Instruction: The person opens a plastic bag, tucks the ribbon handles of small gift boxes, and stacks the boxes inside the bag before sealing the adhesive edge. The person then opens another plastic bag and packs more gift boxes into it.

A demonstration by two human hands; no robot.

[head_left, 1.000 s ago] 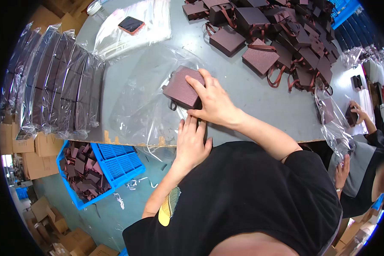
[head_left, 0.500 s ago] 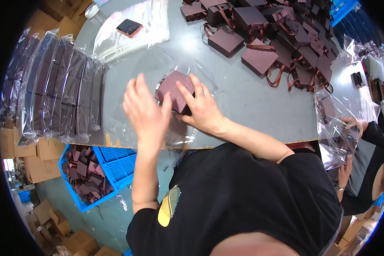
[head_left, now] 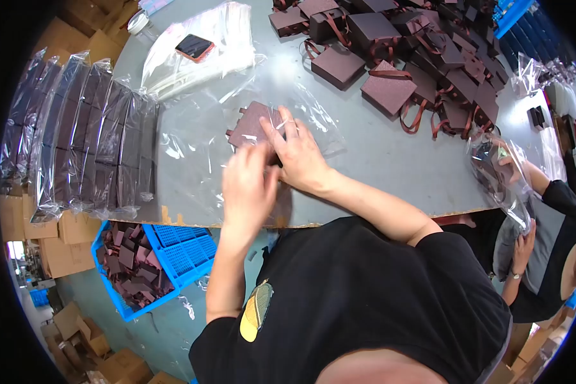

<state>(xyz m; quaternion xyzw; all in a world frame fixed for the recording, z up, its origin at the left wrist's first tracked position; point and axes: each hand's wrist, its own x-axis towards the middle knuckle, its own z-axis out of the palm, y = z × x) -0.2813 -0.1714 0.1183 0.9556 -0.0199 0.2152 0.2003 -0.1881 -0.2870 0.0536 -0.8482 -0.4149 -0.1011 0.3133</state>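
Observation:
A small maroon gift box (head_left: 249,125) with a dark ribbon at its edge sits on the grey table, on top of clear plastic film (head_left: 192,144). My right hand (head_left: 304,157) grips the box from its right side, its fingers lying over the top. Close against the near edge of the box is my left hand (head_left: 246,182); its fingers look curled but are smeared by motion, and what they touch is hidden.
A heap of maroon boxes with ribbon handles (head_left: 390,89) covers the back right. Wrapped box stacks (head_left: 83,134) stand at left. A phone (head_left: 194,47) rests on plastic bags (head_left: 230,38). A blue crate (head_left: 134,313) stands below. At right, a co-worker's hand (head_left: 523,246) holds a clear bag.
My left hand has moved right and nearer to me, from beside the box to its near edge. The box has turned and shifted slightly left. The co-worker's bag has changed shape.

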